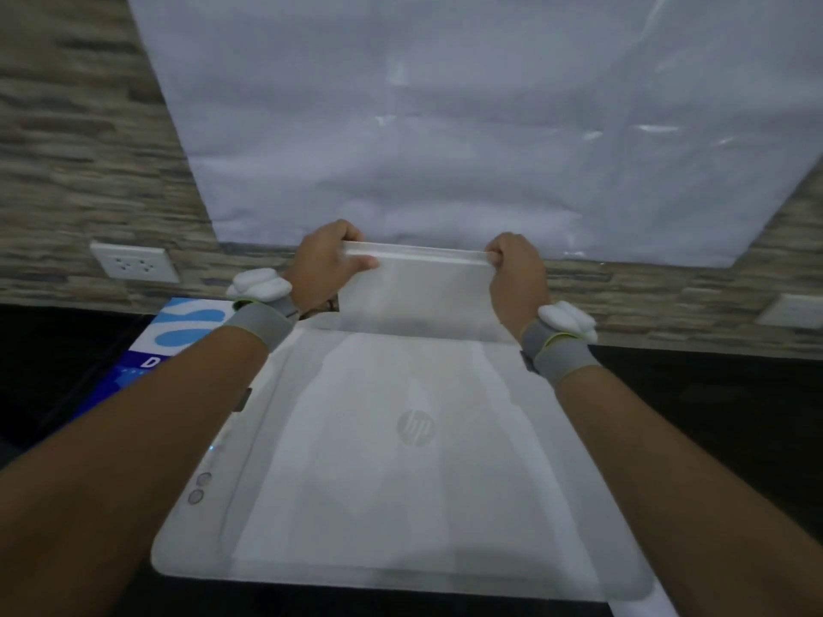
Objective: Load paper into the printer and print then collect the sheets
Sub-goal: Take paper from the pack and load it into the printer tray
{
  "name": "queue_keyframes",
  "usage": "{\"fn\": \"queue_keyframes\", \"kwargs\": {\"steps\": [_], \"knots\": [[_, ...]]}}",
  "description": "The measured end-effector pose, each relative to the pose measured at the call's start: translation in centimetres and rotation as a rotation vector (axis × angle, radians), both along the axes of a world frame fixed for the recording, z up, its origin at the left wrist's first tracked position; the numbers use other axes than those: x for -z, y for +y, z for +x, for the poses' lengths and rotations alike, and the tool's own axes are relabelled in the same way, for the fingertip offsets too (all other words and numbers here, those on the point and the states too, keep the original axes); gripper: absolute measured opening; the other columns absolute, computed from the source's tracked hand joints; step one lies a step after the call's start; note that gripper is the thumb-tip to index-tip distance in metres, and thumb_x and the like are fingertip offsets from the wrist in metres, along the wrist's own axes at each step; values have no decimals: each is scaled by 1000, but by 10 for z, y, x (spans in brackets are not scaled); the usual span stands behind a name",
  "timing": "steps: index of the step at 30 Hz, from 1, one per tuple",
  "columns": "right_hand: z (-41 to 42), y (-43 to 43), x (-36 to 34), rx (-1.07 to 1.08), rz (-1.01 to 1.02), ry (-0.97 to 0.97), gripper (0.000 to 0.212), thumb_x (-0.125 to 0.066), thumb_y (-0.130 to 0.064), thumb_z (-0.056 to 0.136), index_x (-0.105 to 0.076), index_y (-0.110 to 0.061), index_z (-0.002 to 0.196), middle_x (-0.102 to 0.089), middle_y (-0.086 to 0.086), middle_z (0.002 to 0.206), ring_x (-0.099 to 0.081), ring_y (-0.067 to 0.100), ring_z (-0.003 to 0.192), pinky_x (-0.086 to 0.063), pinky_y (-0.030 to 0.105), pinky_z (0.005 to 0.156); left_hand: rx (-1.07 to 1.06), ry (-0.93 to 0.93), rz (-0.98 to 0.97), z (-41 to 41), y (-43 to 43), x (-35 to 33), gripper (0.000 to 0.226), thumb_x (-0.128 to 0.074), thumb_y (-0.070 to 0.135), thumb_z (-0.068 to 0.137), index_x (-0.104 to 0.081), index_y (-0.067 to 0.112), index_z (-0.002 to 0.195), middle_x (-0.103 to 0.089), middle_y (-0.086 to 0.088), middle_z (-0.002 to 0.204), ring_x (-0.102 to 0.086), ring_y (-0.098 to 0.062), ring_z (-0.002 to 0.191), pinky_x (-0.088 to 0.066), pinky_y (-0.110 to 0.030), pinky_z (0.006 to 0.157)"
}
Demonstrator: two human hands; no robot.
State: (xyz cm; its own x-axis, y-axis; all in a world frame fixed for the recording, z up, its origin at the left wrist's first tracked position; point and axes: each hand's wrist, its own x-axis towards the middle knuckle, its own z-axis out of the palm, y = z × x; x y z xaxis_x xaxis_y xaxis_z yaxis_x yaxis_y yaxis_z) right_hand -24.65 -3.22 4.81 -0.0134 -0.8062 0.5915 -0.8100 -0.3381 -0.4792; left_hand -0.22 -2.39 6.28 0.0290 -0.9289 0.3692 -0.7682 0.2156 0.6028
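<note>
A white HP printer (401, 474) sits right below me on a dark table. At its back edge a white rear paper tray flap (418, 291) stands raised and nearly upright. My left hand (323, 264) grips the flap's top left corner, thumb in front. My right hand (516, 269) grips its top right corner. Both wrists wear grey bands with white pads. A blue and white paper ream pack (178, 336) lies left of the printer, partly hidden by my left forearm. I see no loose sheets.
A stone-pattern wall rises behind the table, with a large white sheet (445, 118) taped over it. One wall socket (133, 262) sits at the left, another plate (792, 310) at the right. The printer's round buttons (199, 487) line its left edge.
</note>
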Motion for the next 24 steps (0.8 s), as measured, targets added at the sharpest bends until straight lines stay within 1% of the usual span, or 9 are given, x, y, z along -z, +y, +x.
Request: {"fn": "queue_keyframes", "kwargs": {"steps": [4,6,8,10,12,17,20,21,24], "knots": [[-2,-11,2,-43,-11,-64,19,-41,13,85,-58,5,86,-61,25,91,-53,37,88,-40,44,77,-24,88,-21,0,-8,7,29,-74,23,81,-61,5,100,-68,-13,105,-59,-26,95,-42,-29,81],[-1,-20,3,-52,16,-104,20,-40,12,85,-59,5,86,-62,24,91,-54,37,88,-41,44,78,-49,128,-24,-1,-16,10,29,-74,25,80,-61,8,99,-68,-10,104,-56,-20,90,-41,-28,79],[0,-27,3,-53,55,-158,19,-41,9,87,-59,4,87,-62,22,93,-55,34,88,-40,32,75,-78,149,-27,-3,-23,13,29,-74,27,79,-62,9,99,-68,-7,104,-53,-15,88,-40,-25,78],[0,-34,3,-52,87,-239,18,-43,6,88,-61,3,88,-62,20,96,-53,26,86,-31,18,69,-99,174,-35,-4,-30,17,30,-74,28,79,-63,9,100,-68,-7,105,-53,-15,87,-40,-25,78],[1,-42,4,-39,113,-323,16,-47,2,88,-62,0,91,-60,19,102,-48,17,85,-28,11,66,-119,193,-42,-5,-36,20,30,-74,28,79,-63,9,101,-68,-7,105,-53,-14,87,-40,-25,78],[-1,-58,14,-10,165,-493,13,-58,-9,85,-61,-6,97,-57,15,106,-48,15,85,-30,8,65,-149,213,-28,-6,-49,30,31,-73,32,80,-65,11,103,-69,-6,106,-54,-14,87,-42,-25,77],[-2,-63,21,14,187,-584,20,-64,-16,84,-58,-9,102,-58,11,103,-50,17,87,-36,19,76,-176,221,-28,-9,-53,34,32,-73,32,81,-66,11,104,-69,-7,109,-56,-16,89,-42,-24,77],[-2,-64,22,20,185,-607,22,-65,-17,83,-58,-9,102,-57,10,100,-51,17,86,-37,19,74,-182,219,-32,-9,-53,34,33,-73,33,81,-65,11,105,-69,-7,110,-58,-18,91,-42,-24,78],[-2,-64,25,42,196,-657,22,-66,-23,83,-58,-11,99,-56,3,90,-51,15,79,-37,3,59,-189,215,-45,-10,-52,36,36,-72,33,81,-64,9,106,-69,-9,111,-62,-25,98,-43,-25,79]]}}
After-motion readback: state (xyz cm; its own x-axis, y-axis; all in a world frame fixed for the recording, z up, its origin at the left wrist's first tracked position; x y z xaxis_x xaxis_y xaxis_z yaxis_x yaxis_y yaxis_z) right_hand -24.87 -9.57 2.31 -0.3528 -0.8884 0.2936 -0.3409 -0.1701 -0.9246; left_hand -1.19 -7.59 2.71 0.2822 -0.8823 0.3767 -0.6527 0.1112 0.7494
